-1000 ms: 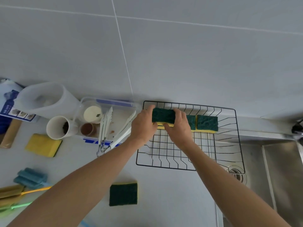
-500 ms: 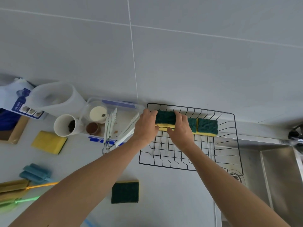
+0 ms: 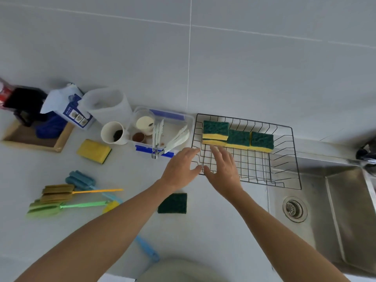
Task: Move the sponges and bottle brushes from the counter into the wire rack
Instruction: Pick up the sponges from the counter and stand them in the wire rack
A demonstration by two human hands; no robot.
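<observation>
Both hands spread and empty, left hand [image 3: 181, 167] beside right hand [image 3: 221, 166]: next, low and flat onto the green sponge [image 3: 173, 203], pinching its edges.

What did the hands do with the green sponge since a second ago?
Both hands let go of the top sponge, leaving it stacked at the back left of the wire rack. The left hand and right hand drew back toward the person, open and empty. The two other sponges in the rack, the green sponge and brushes on the counter stayed put.
</observation>
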